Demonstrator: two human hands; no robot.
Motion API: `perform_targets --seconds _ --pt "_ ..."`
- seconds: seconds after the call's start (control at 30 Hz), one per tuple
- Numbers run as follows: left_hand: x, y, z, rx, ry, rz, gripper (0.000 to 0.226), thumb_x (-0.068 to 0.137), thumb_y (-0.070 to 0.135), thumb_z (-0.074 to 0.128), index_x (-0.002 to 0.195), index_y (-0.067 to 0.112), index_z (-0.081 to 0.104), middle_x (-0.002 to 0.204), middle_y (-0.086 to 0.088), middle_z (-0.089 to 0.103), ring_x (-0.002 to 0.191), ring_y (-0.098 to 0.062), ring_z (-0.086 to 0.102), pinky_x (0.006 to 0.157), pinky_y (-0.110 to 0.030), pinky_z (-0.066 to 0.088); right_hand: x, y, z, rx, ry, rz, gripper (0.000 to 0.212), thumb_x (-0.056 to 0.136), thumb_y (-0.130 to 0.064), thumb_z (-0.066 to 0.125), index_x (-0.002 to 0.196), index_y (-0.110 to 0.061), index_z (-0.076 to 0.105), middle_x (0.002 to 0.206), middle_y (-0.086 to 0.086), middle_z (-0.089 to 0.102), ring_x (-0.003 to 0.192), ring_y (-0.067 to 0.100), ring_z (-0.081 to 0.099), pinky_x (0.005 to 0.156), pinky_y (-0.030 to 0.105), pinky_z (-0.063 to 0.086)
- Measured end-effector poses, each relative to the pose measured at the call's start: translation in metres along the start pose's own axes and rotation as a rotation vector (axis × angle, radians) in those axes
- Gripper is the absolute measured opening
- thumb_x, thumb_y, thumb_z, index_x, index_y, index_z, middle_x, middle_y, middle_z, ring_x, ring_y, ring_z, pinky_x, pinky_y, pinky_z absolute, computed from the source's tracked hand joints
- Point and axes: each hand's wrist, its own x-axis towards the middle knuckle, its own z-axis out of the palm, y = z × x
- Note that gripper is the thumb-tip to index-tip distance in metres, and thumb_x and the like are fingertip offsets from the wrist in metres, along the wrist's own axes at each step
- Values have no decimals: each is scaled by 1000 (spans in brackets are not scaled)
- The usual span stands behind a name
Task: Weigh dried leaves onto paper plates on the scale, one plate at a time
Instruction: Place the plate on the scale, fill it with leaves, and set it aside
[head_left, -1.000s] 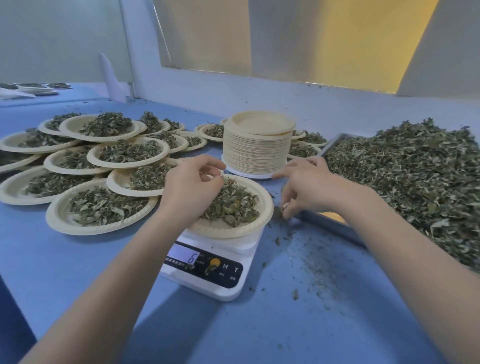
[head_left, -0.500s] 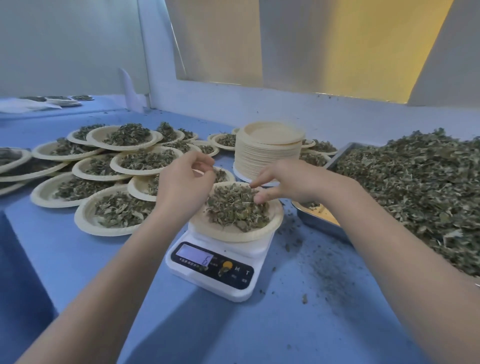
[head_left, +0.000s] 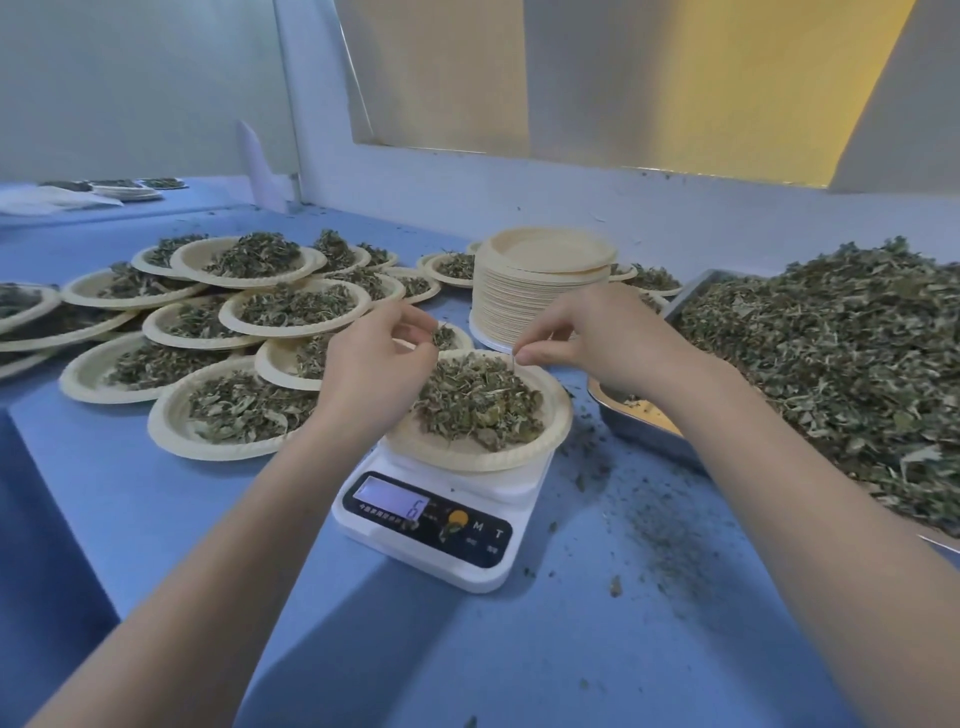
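Currently, filled plates (head_left: 244, 262) are stacked at left, beside the left hand (head_left: 375, 364), which is curled and pinches a few leaves over the plate (head_left: 555, 415) on the scale (head_left: 436, 525). The right hand (head_left: 597, 338) pinches a stem above the same portion; fine adjustment is judged in hand, and the next move calls for checking the display before the plate is removed.

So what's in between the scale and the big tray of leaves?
In the head view, only blue table sprinkled with leaf crumbs separates the scale from the tray.

Left hand (head_left: 371, 364) hides its own fingertips' contents.
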Motion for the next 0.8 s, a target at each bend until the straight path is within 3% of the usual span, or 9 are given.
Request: perform_targets --seconds 0.07,0.13,0.23,0.4,0.5,0.57,0.63,0.7,0.8 --pt "-1 -1 -1 -4 -3 -4 19 84 13 56 88 30 63 84 13 63 69 2 55 60 -17 41 -1 0 0 8 -17 -8 19 83 -44 66 88 -29 76 69 -15 63 51 -6 51 49 10 35" --pt "-2 -1 -2 -14 4 -9 21 83 12 56 86 32 63 83 14 63 66 6 54 59 -16 40 -2 -1 1 13 -41 -29 39 85 -49 59 87 -14 75 61 5 60 39 5 41 43 13 31" --pt "-4 0 -1 -23 11 16 21 83 12 56 86 32 62 83 15 63 62 14 51 61 -16 39 -3 -1 -1 -5 -60 -23 59 86 -54 53 95 2 68 67 22 55 41 9 32 43 18 27" --pt "-5 12 2 -9 -14 69 21 84 12 56 90 31 62 85 14 63 67 5 53 63 -16 40 -6 -3 -6 -10 -78 13 54 88 -49 55 97 2 68 53 7 44 39 10 32 42 19 26" --pt "-5 19 4 1 -52 81 21 83 12 55 90 30 63 85 13 63 71 1 54 63 -17 40 -11 -3 -10 8 -98 21 32 90 -43 59 95 -15 75 74 2 69 40 2 47 47 13 35" --pt "-6 22 6 10 -81 94 20 83 12 56 91 29 64 85 12 63 72 1 54 64 -17 41 -16 -2 -12 23 -101 31 19 89 -41 62 94 -28 75 86 -14 70 54 -7 55 59 15 41" --pt "-8 24 9 24 -99 110 18 84 12 57 92 26 65 84 12 62 70 3 53 63 -15 40 -19 2 -13 45 -102 37 13 88 -36 64 93 -29 74 77 -21 64 54 -14 54 59 15 37" --pt "-10 26 12 33 -110 122 17 84 11 58 93 24 66 83 12 62 69 5 53 62 -13 39 -22 6 -15 42 -94 40 10 88 -33 66 93 -29 74 71 -22 62 57 -15 55 60 14 38" --pt "-13 35 23 31 -127 135 17 84 12 58 92 26 65 83 13 61 67 9 52 58 -5 38 -26 18 -24 9 -68 60 11 87 -32 66 95 -31 75 87 -12 70 77 -9 57 70 13 43"
